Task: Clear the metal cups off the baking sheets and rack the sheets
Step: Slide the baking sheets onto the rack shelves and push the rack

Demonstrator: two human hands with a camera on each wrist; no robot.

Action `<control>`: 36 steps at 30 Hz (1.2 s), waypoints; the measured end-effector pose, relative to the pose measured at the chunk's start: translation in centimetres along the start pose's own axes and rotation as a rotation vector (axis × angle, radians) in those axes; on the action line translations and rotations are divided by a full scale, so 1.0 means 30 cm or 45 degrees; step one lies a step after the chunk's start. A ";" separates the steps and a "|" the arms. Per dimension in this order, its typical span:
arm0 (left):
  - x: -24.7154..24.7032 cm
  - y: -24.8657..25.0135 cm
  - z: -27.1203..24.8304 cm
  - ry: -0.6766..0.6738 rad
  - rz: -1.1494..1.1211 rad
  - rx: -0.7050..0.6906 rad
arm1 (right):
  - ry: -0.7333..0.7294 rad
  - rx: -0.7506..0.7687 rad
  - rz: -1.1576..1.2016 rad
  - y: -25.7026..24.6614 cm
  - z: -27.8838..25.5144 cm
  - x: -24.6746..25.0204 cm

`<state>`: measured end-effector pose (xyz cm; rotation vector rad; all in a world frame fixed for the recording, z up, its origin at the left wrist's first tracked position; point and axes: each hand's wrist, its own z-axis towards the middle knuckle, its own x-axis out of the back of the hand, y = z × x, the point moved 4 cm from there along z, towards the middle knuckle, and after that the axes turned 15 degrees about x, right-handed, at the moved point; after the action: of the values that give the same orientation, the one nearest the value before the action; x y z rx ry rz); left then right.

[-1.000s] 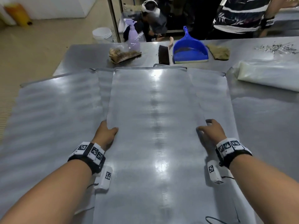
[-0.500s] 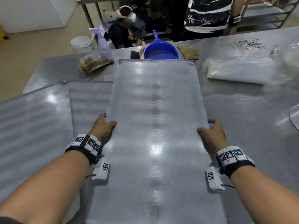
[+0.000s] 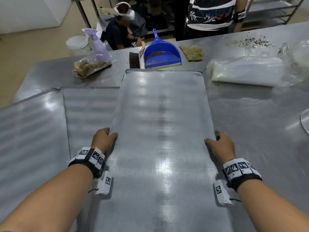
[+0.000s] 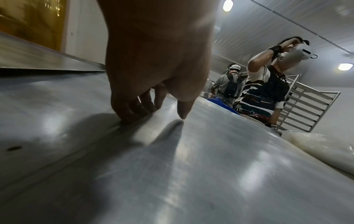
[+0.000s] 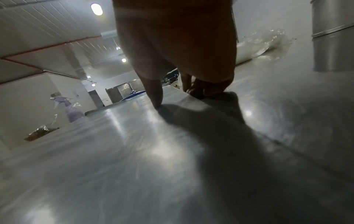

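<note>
Baking sheet is sitting lengthwise in front of the person, bare of cups, above the steel table, its far end reaching toward a blue dustpan. Left hand is gripping the sheet's left long edge, thumb lying on top and fingers curling under the rim. Right hand is gripping the opposite long edge the same way, thumb pressing on the upper face, fingers tucking beneath. Whether the sheet is touching the table is hard to tell. More sheets are lying flat to the left, one partly under the held sheet. Beyond them a purple spray bottle is standing beside a clear bag of brown scraps. A dark brush is lying just left of the dustpan, a tan rag just right. A clear bag of white material is lying to the right. Two other people are standing or crouching past the table, and a metal rack is showing behind them.
</note>
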<state>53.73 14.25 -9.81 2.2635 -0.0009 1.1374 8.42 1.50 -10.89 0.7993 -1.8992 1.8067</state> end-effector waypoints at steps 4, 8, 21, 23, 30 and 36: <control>-0.017 -0.010 -0.011 -0.003 -0.050 -0.003 | -0.009 0.005 0.025 0.006 0.011 -0.002; -0.058 0.014 -0.051 -0.028 -0.063 -0.010 | 0.015 -0.013 -0.001 0.023 0.046 0.036; -0.229 0.082 -0.238 -0.145 0.072 -0.082 | -0.158 0.009 -0.218 0.141 0.142 0.267; -0.240 0.076 -0.266 -0.131 0.120 -0.097 | -0.192 0.057 -0.247 0.145 0.129 0.277; -0.248 0.022 -0.359 -0.110 0.205 -0.133 | -0.160 0.087 -0.353 0.181 -0.018 0.310; -0.260 -0.057 -0.479 -0.023 0.280 -0.107 | -0.155 0.017 -0.464 0.243 -0.214 0.358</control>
<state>38.74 21.00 -9.86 2.2392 -0.3056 1.2045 -5.05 6.48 -9.04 1.1970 -1.6785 1.5772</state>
